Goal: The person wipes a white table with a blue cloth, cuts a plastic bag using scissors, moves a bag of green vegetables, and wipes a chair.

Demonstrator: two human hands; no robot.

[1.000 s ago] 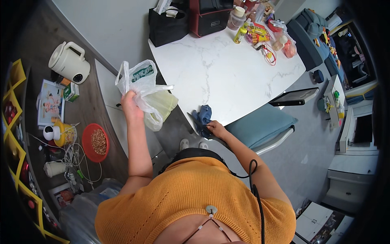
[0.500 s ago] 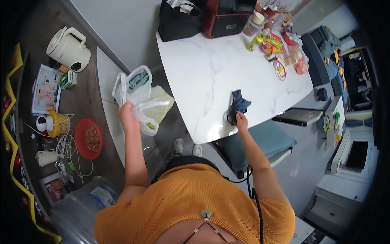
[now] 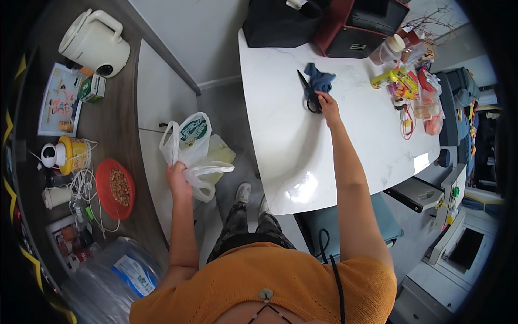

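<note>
My left hand (image 3: pixel 178 175) grips the handles of a white plastic bag (image 3: pixel 195 146) with green print, hanging over the floor beside a dark counter. My right hand (image 3: pixel 327 103) reaches far across the white marble table (image 3: pixel 302 146) and holds a blue cloth (image 3: pixel 319 80) against the top. Black scissors (image 3: pixel 308 93) lie just left of that hand, touching the cloth.
A black box (image 3: pixel 275 24) and a dark red box (image 3: pixel 359 29) stand at the table's far end, with bottles and snack packets (image 3: pixel 410 92) at its right. On the counter sit a cream kettle (image 3: pixel 94 43), a red bowl of nuts (image 3: pixel 115 188), cables and a water jug (image 3: pixel 116 275).
My right hand has slid the blue cloth from the table's near edge up toward its far end. The bag in my left hand stays held at the side.
</note>
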